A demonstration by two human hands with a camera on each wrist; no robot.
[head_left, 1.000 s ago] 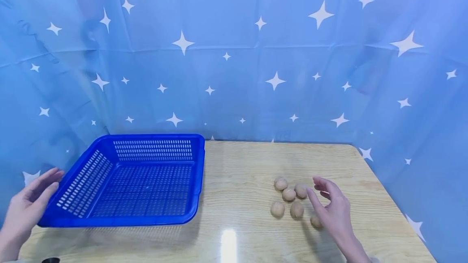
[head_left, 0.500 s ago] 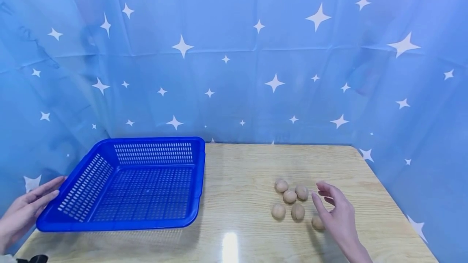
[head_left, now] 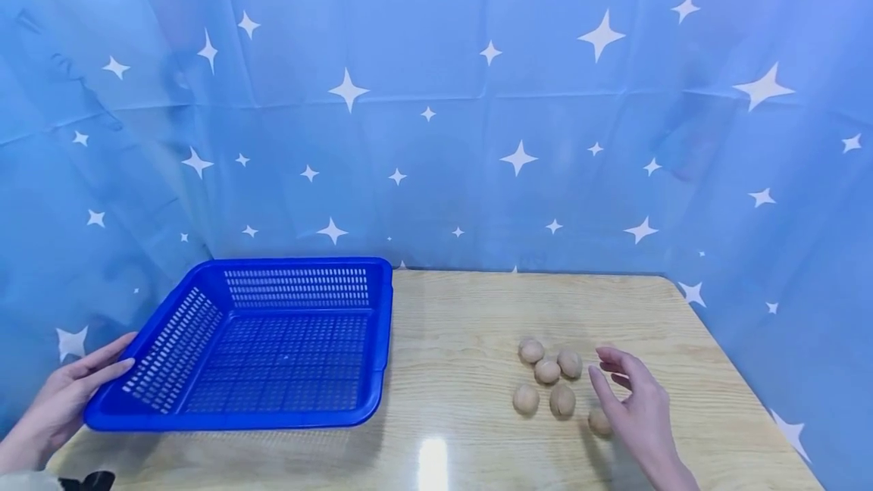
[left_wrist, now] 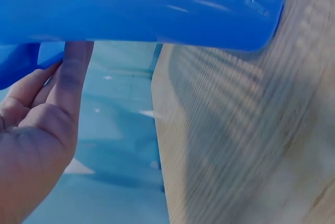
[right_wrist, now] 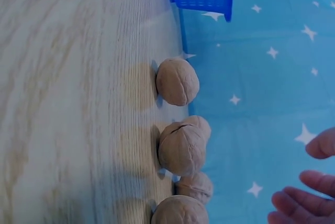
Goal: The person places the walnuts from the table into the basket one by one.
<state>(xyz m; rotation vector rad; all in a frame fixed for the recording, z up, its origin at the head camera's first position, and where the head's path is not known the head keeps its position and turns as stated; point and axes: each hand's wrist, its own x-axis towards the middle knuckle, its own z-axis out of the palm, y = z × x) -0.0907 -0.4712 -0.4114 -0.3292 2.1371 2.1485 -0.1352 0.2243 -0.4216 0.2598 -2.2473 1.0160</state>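
At the left of the table stands a blue plastic basket (head_left: 371,392) with slotted walls. My left hand (head_left: 68,392) grips its left rim, thumb over the edge and fingers on the outer side. In the left wrist view that hand (left_wrist: 47,114) reaches up to the basket (left_wrist: 157,14). Several walnuts (head_left: 548,370) lie loosely grouped on the right half of the table. Over the rightmost walnut (head_left: 599,422), partly covering it, hovers my right hand (head_left: 637,408), thumb and fingers apart with nothing between them. The right wrist view shows walnuts (right_wrist: 182,149) close by, with fingertips (right_wrist: 322,145) at the right edge.
The wooden table (head_left: 464,324) reaches back to a blue curtain (head_left: 436,173) with white stars. Its right edge slants toward the front right. A small black object (head_left: 95,481) shows at the bottom left beside the left sleeve.
My left hand has moved in on the basket's left rim, its thumb now over the edge. The right hand has shifted slightly right over the walnuts. The head view has tilted a little.
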